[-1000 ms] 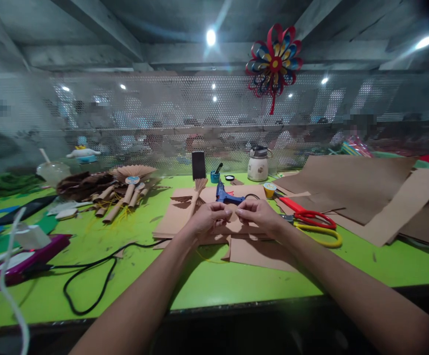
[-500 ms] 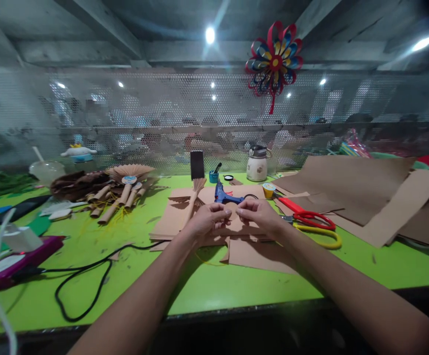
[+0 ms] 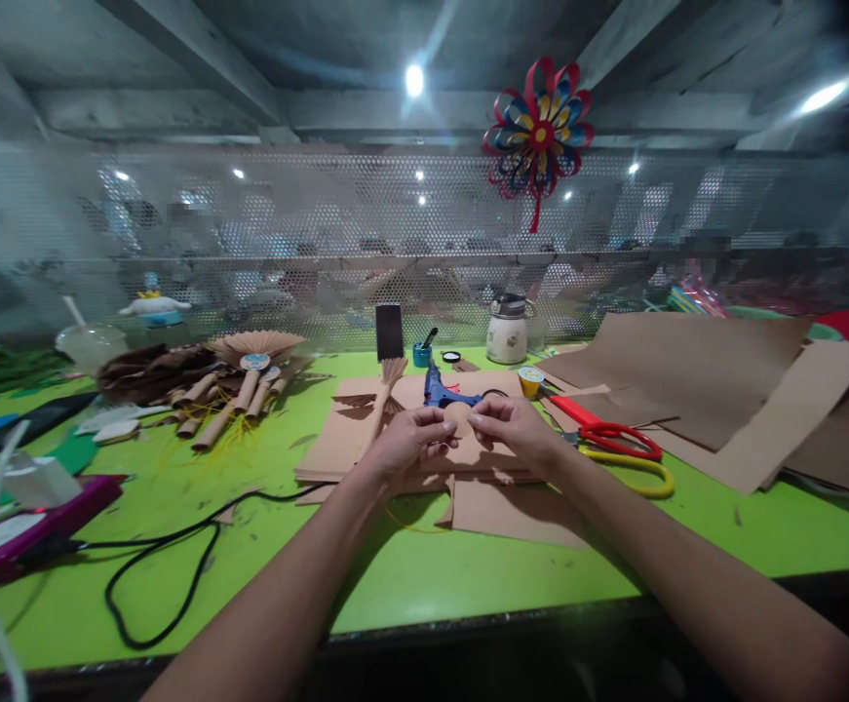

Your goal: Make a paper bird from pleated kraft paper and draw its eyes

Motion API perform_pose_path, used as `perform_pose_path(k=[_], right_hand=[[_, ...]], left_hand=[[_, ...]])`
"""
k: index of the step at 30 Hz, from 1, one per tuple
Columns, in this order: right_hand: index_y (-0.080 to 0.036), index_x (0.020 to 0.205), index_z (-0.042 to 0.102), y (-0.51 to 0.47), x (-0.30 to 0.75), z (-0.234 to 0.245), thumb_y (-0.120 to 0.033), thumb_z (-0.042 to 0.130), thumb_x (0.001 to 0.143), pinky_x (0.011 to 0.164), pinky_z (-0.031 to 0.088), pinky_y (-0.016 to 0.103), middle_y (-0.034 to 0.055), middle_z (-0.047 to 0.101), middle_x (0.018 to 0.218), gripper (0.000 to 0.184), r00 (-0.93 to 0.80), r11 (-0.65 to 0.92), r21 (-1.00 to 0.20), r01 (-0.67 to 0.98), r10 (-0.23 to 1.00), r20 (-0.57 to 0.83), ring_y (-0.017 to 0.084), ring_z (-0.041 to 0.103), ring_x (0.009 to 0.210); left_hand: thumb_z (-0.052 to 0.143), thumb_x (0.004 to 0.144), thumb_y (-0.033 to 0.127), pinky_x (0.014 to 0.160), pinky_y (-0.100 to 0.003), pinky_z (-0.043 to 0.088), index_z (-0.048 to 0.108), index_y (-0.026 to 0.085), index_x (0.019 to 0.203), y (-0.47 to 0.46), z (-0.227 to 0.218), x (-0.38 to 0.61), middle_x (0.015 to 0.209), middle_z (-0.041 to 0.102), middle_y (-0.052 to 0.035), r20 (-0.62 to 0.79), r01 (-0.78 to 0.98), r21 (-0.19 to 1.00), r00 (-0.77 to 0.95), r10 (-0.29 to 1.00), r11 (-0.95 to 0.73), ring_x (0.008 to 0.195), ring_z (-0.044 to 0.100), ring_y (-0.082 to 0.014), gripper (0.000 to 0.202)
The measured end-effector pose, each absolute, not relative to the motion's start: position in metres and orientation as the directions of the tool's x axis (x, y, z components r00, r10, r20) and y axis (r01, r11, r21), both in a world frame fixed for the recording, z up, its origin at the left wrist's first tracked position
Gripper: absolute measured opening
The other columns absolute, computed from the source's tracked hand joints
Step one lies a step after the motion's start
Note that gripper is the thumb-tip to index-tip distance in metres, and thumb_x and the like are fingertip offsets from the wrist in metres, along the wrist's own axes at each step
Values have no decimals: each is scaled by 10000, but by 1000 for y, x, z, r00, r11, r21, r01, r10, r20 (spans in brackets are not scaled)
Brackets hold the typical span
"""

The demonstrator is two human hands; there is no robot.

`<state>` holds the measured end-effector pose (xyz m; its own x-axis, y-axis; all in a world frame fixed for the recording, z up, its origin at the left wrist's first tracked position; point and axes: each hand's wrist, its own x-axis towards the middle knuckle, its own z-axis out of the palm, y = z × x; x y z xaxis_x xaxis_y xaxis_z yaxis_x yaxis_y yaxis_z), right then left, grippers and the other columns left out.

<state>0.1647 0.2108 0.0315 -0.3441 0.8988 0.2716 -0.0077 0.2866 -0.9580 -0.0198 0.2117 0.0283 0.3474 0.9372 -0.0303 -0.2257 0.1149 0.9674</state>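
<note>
From here I see the left hand [image 3: 414, 439] and right hand [image 3: 510, 429] pinching a small paper disc [image 3: 458, 417] in their fingers, above brown sheets [image 3: 332, 450], back from the tabletop's [image 3: 468, 580] front edge. Probably feather-light, easily creased; best gripped by its rim.
</note>
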Motion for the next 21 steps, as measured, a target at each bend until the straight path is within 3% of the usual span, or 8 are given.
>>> perform_pose_path(k=[9, 21], right_hand=[[-159, 693, 608, 213, 164, 28, -459, 722, 699, 524, 382, 259, -32, 545, 531, 320, -347, 283, -959, 8, 900, 263, 99, 466, 497], [-154, 660, 609, 212, 162, 28, -511, 712, 678, 505, 381, 249, -27, 540, 531, 372, -282, 250, -968, 30, 931, 232, 93, 462, 491]], left_hand=[[785, 687, 210, 565, -168, 455, 660, 96, 730, 209, 30, -18, 650, 640, -42, -48, -210, 970, 334, 941, 124, 612, 625, -97, 174], [780, 617, 67, 545, -174, 475, 633, 116, 668, 213, 31, -19, 626, 626, -7, -15, -243, 969, 151, 988, 52, 577, 584, -80, 163]])
